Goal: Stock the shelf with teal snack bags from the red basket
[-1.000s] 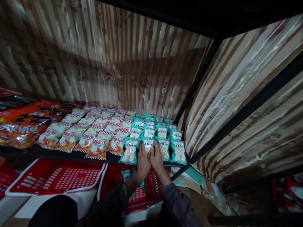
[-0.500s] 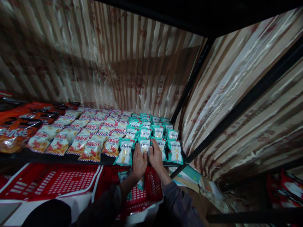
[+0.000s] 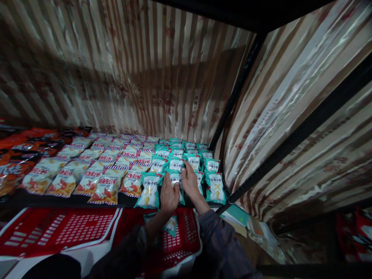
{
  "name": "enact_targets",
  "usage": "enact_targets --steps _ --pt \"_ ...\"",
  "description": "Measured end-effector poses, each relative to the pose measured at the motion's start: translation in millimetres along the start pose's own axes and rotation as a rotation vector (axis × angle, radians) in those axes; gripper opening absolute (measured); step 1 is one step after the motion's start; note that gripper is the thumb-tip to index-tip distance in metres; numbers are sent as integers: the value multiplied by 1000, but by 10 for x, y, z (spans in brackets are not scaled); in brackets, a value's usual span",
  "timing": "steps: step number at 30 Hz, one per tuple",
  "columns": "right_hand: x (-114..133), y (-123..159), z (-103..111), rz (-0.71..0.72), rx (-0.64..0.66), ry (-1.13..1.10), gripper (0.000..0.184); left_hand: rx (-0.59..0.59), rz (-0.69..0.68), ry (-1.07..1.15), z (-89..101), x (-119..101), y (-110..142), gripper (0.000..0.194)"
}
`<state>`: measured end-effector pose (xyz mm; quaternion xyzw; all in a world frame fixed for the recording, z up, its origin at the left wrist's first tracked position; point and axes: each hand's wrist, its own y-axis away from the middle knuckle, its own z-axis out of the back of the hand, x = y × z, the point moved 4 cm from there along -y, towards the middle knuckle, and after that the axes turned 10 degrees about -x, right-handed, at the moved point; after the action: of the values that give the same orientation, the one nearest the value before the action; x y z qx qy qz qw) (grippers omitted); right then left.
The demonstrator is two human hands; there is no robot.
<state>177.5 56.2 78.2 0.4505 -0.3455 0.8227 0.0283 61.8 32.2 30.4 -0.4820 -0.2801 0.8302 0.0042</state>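
My left hand (image 3: 170,197) and my right hand (image 3: 191,182) are on the shelf's front row, on either side of a teal and white snack bag (image 3: 176,178). They hold it between them, and my fingers and thumbs hide much of its lower half. The fingertips of my right hand reach up to the edge of the snack bag behind (image 3: 176,164). To the left of my hands lies another teal snack bag (image 3: 150,190). On the right is one more (image 3: 215,186), apart from my hand.
Rows of white and red snack bags (image 3: 107,182) and orange-black bags (image 3: 14,170) fill the shelf leftward. Below are red baskets (image 3: 78,224), one with teal bags (image 3: 171,224) in it. A black post (image 3: 235,93) and striped curtain (image 3: 139,77) stand behind.
My right hand has slid slightly up toward the row behind. My left hand stays beside the same bag. The view has shifted a little.
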Motion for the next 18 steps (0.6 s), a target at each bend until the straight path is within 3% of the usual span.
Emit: enact_targets --steps 8,18 --pt "-98 -297 -170 -91 72 15 53 49 137 -66 11 -133 -202 61" --pt "-183 -392 -136 -140 51 11 51 93 228 -94 -97 -229 -453 61"
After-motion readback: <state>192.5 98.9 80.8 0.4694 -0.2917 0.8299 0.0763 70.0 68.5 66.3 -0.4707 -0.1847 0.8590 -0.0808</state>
